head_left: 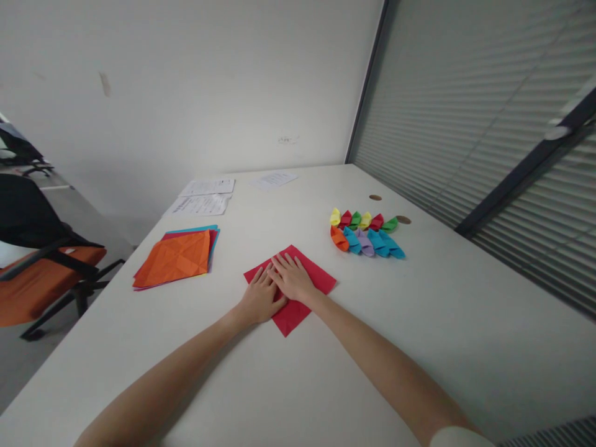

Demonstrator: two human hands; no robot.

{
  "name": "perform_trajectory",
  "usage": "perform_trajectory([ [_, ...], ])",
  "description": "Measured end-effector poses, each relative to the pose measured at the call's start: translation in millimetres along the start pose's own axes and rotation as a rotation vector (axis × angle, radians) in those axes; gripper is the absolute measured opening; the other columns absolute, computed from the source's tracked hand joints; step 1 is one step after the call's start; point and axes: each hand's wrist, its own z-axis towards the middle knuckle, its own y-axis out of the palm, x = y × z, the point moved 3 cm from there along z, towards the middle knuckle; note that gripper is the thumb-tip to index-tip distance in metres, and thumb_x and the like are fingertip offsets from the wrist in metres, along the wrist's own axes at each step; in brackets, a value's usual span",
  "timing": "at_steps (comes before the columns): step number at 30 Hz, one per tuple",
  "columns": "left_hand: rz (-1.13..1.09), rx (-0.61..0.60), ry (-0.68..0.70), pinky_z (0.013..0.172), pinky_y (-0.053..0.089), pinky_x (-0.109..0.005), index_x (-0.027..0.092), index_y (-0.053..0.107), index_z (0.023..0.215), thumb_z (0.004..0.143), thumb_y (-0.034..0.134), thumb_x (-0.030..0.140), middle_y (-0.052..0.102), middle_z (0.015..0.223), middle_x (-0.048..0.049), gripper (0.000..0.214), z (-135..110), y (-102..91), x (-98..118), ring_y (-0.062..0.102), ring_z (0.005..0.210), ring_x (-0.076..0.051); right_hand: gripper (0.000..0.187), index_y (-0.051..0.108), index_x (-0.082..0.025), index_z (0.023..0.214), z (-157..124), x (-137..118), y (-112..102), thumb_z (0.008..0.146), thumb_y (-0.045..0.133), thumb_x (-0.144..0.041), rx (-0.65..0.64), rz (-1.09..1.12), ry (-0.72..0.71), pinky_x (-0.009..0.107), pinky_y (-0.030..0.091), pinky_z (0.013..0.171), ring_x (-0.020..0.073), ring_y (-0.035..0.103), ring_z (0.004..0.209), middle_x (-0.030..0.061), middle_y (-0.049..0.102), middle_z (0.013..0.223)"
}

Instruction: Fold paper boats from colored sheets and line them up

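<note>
A red sheet of paper [321,279] lies flat on the white table, turned so that one corner points toward me. My left hand [261,297] rests on its left part with the fingers stretched out. On the middle of the sheet lies my right hand [292,279], palm down and fingers extended, its fingertips close against the left hand's fingers. The hands hide much of the sheet's left side and centre, so any crease there cannot be seen.
A stack of coloured paper [179,257], orange on top, lies at the left. Two rows of small folded paper pieces [365,241] sit at the right. Printed sheets [202,203] lie farther back. An office chair [51,254] stands left of the table [242,385]; blinds [465,124] line the right.
</note>
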Motion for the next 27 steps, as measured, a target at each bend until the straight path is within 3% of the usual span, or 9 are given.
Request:
perform_trajectory([
  [5,0.007,0.019,-0.016,0.117,0.025,-0.049,0.009,0.036,0.146,0.092,0.042,0.053,0.032,0.154,-0.0197,0.07,-1,4.1,-4,0.025,0.145,-0.031,0.072,0.036,-0.017,0.148,-7,42,-12,0.095,0.019,-0.063,0.039,-0.157,0.076,0.057,0.015,0.115,0.0334,0.022,0.145,0.0116,0.029,0.157],
  [8,0.012,0.028,-0.016,0.117,0.025,-0.049,0.01,0.033,0.148,0.092,0.039,0.056,0.029,0.155,-0.019,0.072,-2,7.2,-6,0.024,0.145,-0.032,0.074,0.038,-0.012,0.147,-12,56,-26,0.095,0.019,-0.062,0.094,-0.205,0.147,0.06,0.013,0.115,0.0371,0.021,0.145,0.0148,0.032,0.155],
  [12,0.009,0.04,-0.011,0.117,0.025,-0.049,0.01,0.034,0.147,0.092,0.04,0.055,0.027,0.156,-0.0196,0.071,-2,7.5,-6,0.024,0.145,-0.032,0.075,0.039,-0.01,0.146,-17,38,-32,0.096,0.018,-0.061,0.208,-0.199,0.036,0.056,0.009,0.117,0.0346,0.016,0.147,0.0156,0.028,0.157],
  [17,0.009,0.035,-0.024,0.117,0.025,-0.048,0.012,0.036,0.147,0.092,0.045,0.049,0.031,0.155,-0.0178,0.067,-4,4.1,-4,0.026,0.145,-0.03,0.074,0.035,-0.015,0.149,-27,19,-12,0.095,0.018,-0.063,0.023,-0.121,-0.093,0.048,0.021,0.117,0.0294,0.023,0.146,0.0131,0.031,0.156],
  [23,0.002,0.055,-0.085,0.117,0.023,-0.052,0.01,0.034,0.147,0.09,0.042,0.059,0.031,0.154,-0.0198,0.075,-7,4.9,-6,0.024,0.145,-0.033,0.077,0.032,-0.02,0.15,-44,67,-20,0.092,0.018,-0.068,0.055,-0.227,0.156,0.06,0.018,0.114,0.0349,0.023,0.145,0.0107,0.029,0.157],
  [27,0.015,0.12,-0.107,0.116,0.024,-0.054,0.013,0.039,0.145,0.09,0.045,0.055,0.031,0.155,-0.0179,0.069,-8,-7.4,-3,0.023,0.145,-0.036,0.07,0.041,-0.012,0.145,-56,72,-43,0.096,0.024,-0.059,0.273,-0.259,0.182,0.059,0.015,0.116,0.0352,0.017,0.146,0.0134,0.035,0.154],
])
